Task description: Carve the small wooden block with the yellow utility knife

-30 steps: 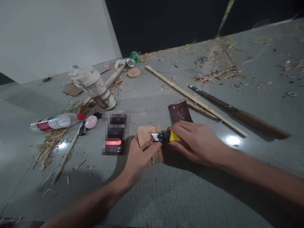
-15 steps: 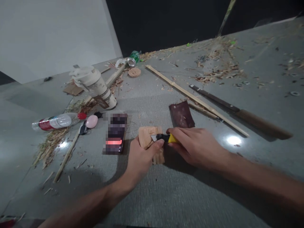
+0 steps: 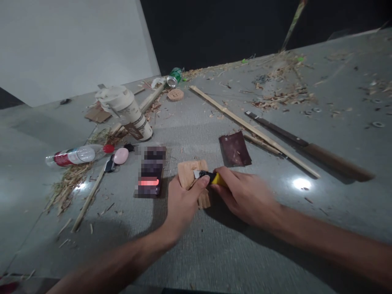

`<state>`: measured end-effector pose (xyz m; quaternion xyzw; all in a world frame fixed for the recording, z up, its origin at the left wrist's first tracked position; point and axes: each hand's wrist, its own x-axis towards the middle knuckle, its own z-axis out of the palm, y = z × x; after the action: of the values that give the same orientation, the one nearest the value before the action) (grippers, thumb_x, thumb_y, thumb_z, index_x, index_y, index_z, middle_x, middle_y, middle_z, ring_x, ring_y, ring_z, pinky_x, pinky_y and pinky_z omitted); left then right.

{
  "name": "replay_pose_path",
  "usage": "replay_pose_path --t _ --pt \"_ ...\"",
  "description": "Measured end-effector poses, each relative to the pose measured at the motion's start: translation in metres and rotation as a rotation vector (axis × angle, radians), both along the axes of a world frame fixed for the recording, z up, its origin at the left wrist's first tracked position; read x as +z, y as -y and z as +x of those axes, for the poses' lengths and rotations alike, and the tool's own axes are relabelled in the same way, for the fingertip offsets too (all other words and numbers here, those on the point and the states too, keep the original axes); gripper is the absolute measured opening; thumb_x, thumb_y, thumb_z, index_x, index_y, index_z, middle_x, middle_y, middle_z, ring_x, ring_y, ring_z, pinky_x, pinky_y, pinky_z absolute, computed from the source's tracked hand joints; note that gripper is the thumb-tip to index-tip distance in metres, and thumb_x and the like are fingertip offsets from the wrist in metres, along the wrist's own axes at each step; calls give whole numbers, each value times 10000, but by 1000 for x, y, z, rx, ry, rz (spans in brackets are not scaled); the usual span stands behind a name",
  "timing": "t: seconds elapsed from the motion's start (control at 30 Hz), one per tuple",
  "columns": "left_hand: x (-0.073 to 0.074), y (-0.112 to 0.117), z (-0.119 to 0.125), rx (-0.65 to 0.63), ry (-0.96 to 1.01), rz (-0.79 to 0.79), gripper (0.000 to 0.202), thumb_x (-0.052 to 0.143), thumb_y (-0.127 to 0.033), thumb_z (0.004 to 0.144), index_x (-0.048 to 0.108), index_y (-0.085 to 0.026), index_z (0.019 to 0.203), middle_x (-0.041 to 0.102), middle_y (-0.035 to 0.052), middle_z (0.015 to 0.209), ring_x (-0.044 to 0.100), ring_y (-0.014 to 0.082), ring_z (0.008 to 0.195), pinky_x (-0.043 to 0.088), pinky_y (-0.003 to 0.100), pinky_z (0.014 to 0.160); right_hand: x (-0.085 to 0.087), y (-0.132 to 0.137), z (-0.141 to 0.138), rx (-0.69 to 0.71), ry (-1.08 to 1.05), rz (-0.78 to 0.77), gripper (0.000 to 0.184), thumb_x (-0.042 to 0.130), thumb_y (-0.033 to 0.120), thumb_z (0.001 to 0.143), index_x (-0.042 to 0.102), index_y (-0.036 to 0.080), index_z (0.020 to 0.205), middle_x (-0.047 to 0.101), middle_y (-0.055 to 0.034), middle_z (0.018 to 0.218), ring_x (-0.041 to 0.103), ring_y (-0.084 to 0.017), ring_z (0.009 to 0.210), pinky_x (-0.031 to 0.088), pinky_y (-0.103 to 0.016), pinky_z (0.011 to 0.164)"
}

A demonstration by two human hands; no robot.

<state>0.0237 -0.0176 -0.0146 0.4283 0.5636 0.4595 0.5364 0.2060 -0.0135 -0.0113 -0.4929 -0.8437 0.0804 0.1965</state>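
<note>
My left hand (image 3: 182,202) grips a small pale wooden block (image 3: 190,173) against the grey floor, thumb up beside the blade. My right hand (image 3: 245,196) holds a yellow and black utility knife (image 3: 208,177), its short blade resting on the block's top right edge. The lower part of the block is hidden behind my left thumb and fingers. A dark red sheet of sandpaper (image 3: 234,148) lies just beyond my right hand.
A phone (image 3: 150,171) lies left of the block. Farther left are a plastic bottle (image 3: 76,155), a pink oval object (image 3: 121,155) and a tipped paper cup (image 3: 128,110). A long bamboo strip (image 3: 251,128), a big knife (image 3: 309,145), a green can (image 3: 174,76) and shavings lie beyond.
My right hand and the knife have slid left, bringing the blade further onto the block. My left thumb has risen next to the blade.
</note>
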Motion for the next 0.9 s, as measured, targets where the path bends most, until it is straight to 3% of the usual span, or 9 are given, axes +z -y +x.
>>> replay_pose_path --t 0.5,0.7,0.9 --pt "2 3 4 23 69 34 329 815 -462 835 735 -176 976 721 31 899 684 169 782 585 265 718 -2 1 -4 -10 -45 35 287 402 364 1082 588 151 1035 709 -71 715 572 -175 526 211 -319 531" --pt "0 -1 0 -44 34 4 303 825 -453 822 735 -182 924 717 30 858 667 170 743 566 266 680 8 -13 14 104 77 187 286 439 352 1078 579 180 897 680 -45 715 606 -176 576 259 -332 557" --pt "5 -4 -7 -158 -82 -21 285 830 -425 822 739 -181 937 730 32 873 660 166 741 546 249 664 20 -23 31 211 155 266 329 423 389 1102 614 181 934 704 -50 770 643 -193 660 338 -347 625"
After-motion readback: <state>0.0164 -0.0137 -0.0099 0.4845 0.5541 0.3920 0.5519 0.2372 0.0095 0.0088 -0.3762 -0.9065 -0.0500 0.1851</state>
